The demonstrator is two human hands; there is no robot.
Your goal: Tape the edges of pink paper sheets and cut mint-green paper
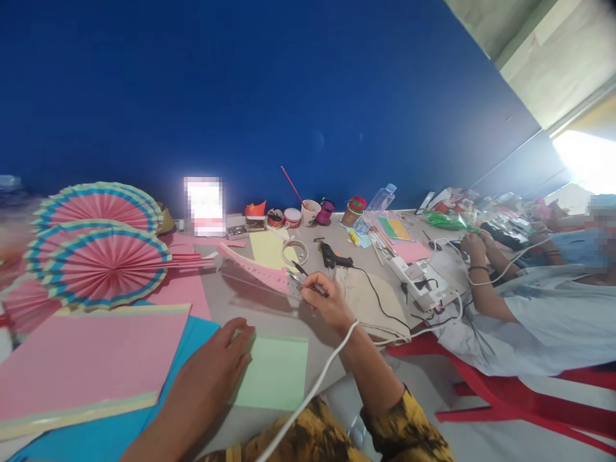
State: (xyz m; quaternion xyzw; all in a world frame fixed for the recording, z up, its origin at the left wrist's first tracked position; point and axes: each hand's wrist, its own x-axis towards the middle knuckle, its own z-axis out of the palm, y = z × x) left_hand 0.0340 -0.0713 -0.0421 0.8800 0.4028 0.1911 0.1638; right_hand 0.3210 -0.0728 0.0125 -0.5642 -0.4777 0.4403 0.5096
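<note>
My right hand [325, 298] is closed in a pinch over the table, gripping a dark pen [303, 272] and the near end of a clear ruler [264, 274]. The ruler slants up to the left, and a pink tint shows along it. Beneath the right hand is the grey tabletop. My left hand [219, 359] lies open, palm down, with its fingers at the left edge of a pale green paper sheet [276, 372]. Left of that hand, a pink sheet with yellowish edges [91, 366] rests on blue paper [199, 330].
Pink-and-blue pleated paper fans [113, 266] are piled at left. Behind the hands are a glue gun [334, 258], a paper cup [309, 213] and a roll of tape [294, 252]. A power strip [416, 282] lies at right, near a seated co-worker [553, 321]. A white cable [308, 398] crosses my right wrist.
</note>
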